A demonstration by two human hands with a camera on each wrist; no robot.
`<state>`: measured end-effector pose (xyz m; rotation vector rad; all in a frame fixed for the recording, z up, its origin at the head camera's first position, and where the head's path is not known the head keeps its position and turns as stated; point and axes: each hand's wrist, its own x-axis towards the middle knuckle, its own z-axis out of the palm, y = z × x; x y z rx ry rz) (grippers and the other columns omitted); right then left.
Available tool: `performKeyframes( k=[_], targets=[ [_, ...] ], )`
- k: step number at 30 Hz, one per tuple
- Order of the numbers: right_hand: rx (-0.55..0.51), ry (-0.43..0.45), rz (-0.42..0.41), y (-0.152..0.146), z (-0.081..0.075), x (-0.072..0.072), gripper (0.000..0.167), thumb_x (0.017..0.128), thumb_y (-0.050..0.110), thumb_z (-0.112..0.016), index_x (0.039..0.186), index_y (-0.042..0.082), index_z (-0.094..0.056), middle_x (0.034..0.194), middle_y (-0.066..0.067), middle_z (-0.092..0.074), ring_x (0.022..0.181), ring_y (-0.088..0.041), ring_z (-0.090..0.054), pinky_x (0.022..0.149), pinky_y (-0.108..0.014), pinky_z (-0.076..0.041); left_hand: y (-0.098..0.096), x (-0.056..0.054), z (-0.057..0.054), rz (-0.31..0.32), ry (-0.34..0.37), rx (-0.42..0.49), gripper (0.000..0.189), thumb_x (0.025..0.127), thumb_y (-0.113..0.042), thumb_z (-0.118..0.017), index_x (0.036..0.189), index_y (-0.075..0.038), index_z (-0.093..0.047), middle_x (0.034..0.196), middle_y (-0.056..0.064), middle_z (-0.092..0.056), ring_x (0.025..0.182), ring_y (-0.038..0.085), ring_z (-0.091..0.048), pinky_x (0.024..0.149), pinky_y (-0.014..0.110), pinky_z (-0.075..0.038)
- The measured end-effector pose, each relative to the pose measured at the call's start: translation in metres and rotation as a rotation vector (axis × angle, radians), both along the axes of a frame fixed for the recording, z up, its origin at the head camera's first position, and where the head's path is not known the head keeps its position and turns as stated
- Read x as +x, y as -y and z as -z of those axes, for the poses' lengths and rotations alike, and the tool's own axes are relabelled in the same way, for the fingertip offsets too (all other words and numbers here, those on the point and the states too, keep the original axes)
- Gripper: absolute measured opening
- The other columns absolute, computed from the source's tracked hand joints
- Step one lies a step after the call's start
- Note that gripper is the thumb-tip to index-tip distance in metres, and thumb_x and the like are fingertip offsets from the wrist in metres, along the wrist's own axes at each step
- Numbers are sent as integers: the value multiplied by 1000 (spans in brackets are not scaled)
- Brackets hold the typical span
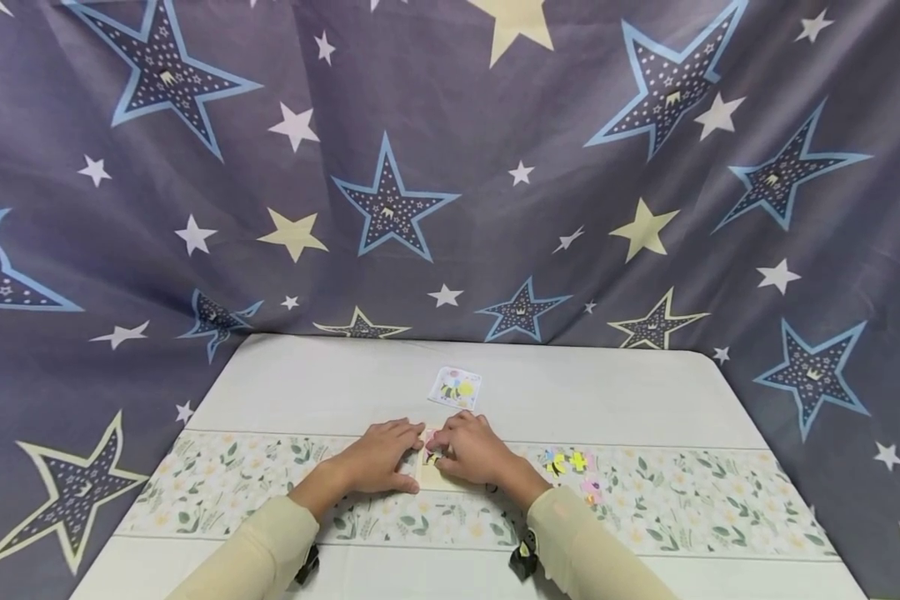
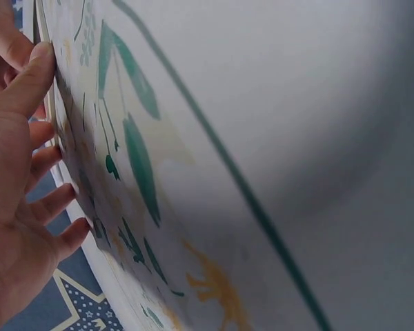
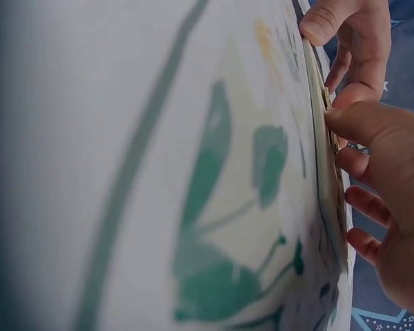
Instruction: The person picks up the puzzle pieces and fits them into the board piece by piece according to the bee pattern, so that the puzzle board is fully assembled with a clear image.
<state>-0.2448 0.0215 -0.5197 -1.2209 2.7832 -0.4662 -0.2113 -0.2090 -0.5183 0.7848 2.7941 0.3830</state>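
Observation:
A shallow wooden puzzle board (image 1: 437, 482) lies on the table between both hands. Pink and bee-striped puzzle pieces (image 1: 431, 457) show in its upper left part. My left hand (image 1: 382, 457) rests along the board's left side with fingers spread, its thumb (image 2: 34, 72) at the near corner. From the right, my right hand (image 1: 474, 450) reaches over the board and covers much of it. Its thumb (image 3: 352, 123) and index finger pinch a piece at the board's surface, mostly hidden under the fingers, while the other fingertips rest along the board.
Several loose puzzle pieces (image 1: 566, 462), yellow, blue and pink, lie to the right of the right hand. Behind the board is a picture card (image 1: 455, 388) with a bee. A flowered strip (image 1: 682, 500) crosses the white table (image 1: 330, 379), and a star-patterned curtain (image 1: 420, 100) hangs around it.

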Motion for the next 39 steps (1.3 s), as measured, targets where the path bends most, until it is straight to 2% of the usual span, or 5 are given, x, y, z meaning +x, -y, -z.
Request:
performKeyframes(
  k=[8,18,22,28,39],
  targets=[
    [53,-66,-10,0,0,2,27,96,36,-67,121,31,-75,120,6,-70,116,-17,-58,92,-42,-49,0,2,-2,9,-3,12,73,85,-62,-72,139,-15,-57,162,7,-42,152,36,-35,122,58,-30],
    [124,-151,-27,2,-1,4,23,98,35,-63,118,32,-74,112,5,-70,112,-16,-60,89,-41,-51,0,3,1,5,-15,9,72,85,-61,-72,139,-16,-58,161,7,-42,151,36,-35,122,59,-31],
    [94,-129,-55,-1,-1,4,26,97,33,-65,121,30,-73,112,5,-70,110,-16,-60,86,-38,-51,2,3,4,5,-19,-2,73,84,-64,-71,138,-16,-59,161,7,-43,151,36,-36,121,60,-32],
    [-19,-50,-66,-9,-5,3,32,95,25,-67,126,21,-73,105,5,-70,106,-15,-61,89,-36,-52,3,5,6,-3,-11,-3,75,84,-67,-69,139,-17,-59,162,6,-42,152,35,-35,122,59,-31],
    [-132,-62,-38,-39,-11,-6,25,95,18,-68,118,16,-76,109,2,-73,110,-19,-64,98,-42,-52,2,5,1,2,-33,13,73,84,-64,-71,138,-16,-59,161,7,-43,151,36,-36,122,59,-31]
  ],
)
